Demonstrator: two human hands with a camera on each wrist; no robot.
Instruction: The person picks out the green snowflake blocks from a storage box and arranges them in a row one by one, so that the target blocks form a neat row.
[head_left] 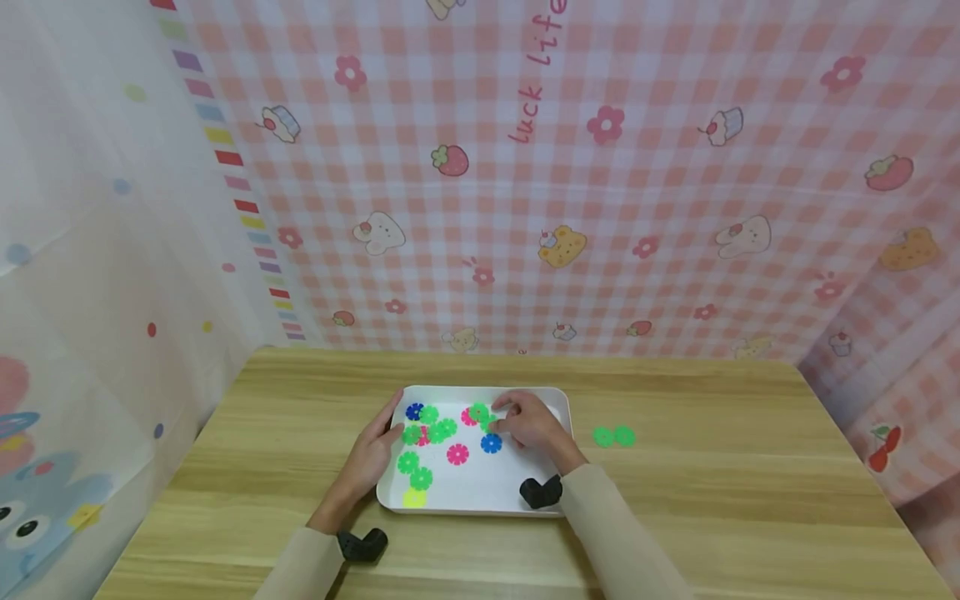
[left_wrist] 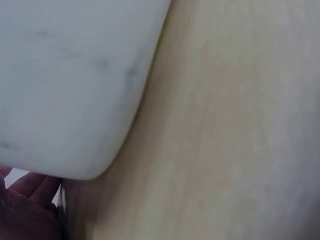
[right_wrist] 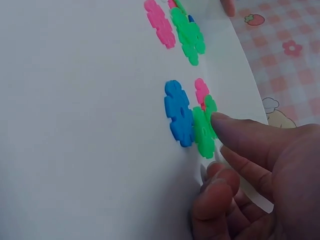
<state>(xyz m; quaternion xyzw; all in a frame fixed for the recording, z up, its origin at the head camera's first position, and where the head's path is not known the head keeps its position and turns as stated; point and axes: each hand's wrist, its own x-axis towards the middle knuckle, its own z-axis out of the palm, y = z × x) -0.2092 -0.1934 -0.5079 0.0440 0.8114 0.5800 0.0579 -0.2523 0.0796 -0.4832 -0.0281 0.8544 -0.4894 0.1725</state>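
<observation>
Along the left side of a white tray [head_left: 480, 493], my left hand [head_left: 372, 446] grips the rim, the thumb laid over its edge. In the left wrist view, part of that hand [left_wrist: 30, 207] shows at the tray's corner. My right hand [head_left: 528, 419] reaches over the tray's far right part, thumb and index finger apart. Its thumb tip [right_wrist: 220, 122] overlaps the edge of a green flower-shaped disc [right_wrist: 202, 132] in the right wrist view; the other fingers are bent. Beside that disc lies a blue disc [head_left: 491, 443], with a pink disc [head_left: 468, 417] behind.
More discs lie in the tray: several green ones [head_left: 422, 478], a pink one [head_left: 457, 454], a dark blue one [head_left: 415, 412] and a yellow one [head_left: 414, 498]. Right of the tray, two green discs [head_left: 613, 437] rest on the wooden table [head_left: 735, 475]. A patterned cloth [head_left: 480, 208] hangs behind.
</observation>
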